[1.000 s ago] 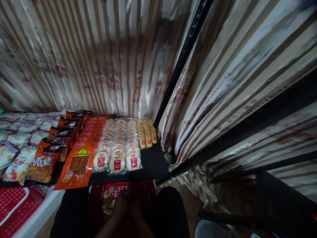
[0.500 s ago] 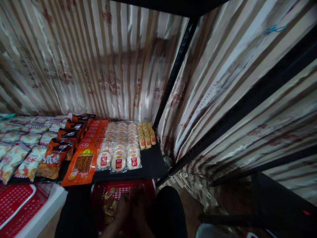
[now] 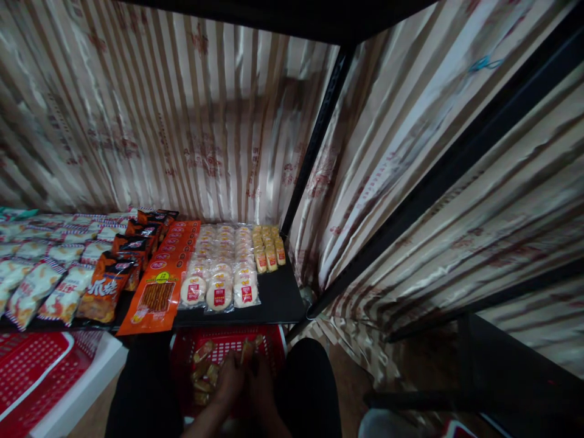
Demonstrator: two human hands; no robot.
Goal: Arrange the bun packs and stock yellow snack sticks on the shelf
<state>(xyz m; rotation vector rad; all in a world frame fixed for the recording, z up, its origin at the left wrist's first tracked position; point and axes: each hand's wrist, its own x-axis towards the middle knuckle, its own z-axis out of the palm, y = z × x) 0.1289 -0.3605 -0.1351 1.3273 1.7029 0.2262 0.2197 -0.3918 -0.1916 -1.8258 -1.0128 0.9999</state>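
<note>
My left hand [image 3: 230, 378] and my right hand [image 3: 261, 382] are close together over a red plastic basket [image 3: 182, 339] between my knees. Their fingers are closed around a small gold-wrapped snack packet [image 3: 247, 351], partly hidden by the fingers and dim. On the basket's left side lie several loose packets [image 3: 204, 371] of the same gold kind. Similar packets [image 3: 269, 250] stand in short rows at the right end of the black shelf [image 3: 285, 298], in front of me.
Left of those rows are clear-wrapped round rice crackers [image 3: 219, 295], a flat orange bag of sticks [image 3: 157, 295], orange-black snack bags [image 3: 106, 289] and white snack bags [image 3: 68, 292]. Black posts [image 3: 319, 140] and a striped curtain [image 3: 205, 121] enclose the shelf. Another red basket [image 3: 31, 365] is at lower left.
The view has shifted slightly. Both hands have stayed together over the basket, and the packet between their fingers shows more clearly now. The shelf rows look the same.
</note>
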